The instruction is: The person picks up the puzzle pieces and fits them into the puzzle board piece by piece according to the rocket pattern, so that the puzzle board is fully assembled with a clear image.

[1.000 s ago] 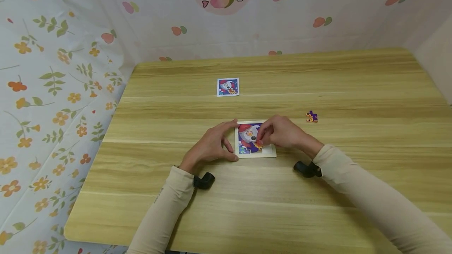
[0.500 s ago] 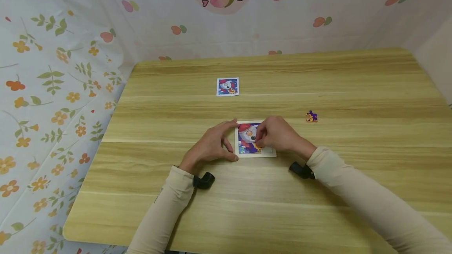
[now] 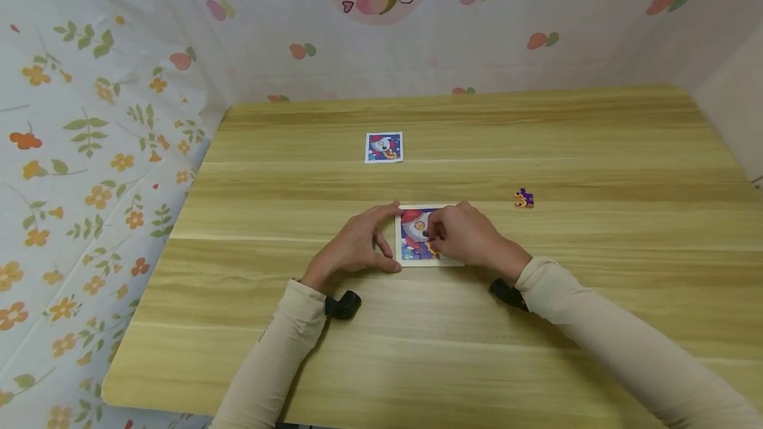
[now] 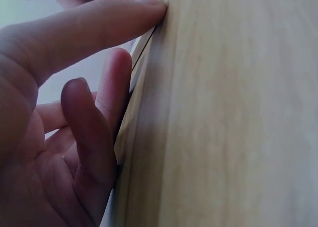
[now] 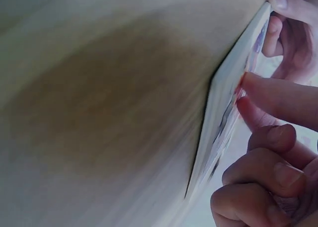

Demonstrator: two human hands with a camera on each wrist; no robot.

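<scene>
A small framed jigsaw puzzle (image 3: 411,255) with a rocket picture lies flat on the table in the head view. My left hand (image 3: 356,241) rests along its left side, index fingertip at the upper left corner and thumb at the lower left one. In the left wrist view, the thumb (image 4: 99,21) presses the puzzle's edge. My right hand (image 3: 471,234) is over the right half, its thumb and index finger pinching an orange-and-purple puzzle piece (image 3: 433,251) low against the picture. Most of that piece is hidden. In the right wrist view, the other fingers (image 5: 258,172) are curled.
A loose purple-and-orange puzzle piece (image 3: 524,198) lies to the right of the framed puzzle. Farther back is a small card (image 3: 384,147) with the same rocket picture. The wooden table (image 3: 417,363) meets a patterned curtain (image 3: 429,38) at the back.
The pinched puzzle piece has turned and settled lower into the picture. My right hand has shifted slightly toward me, covering the lower right part. The left hand stays put.
</scene>
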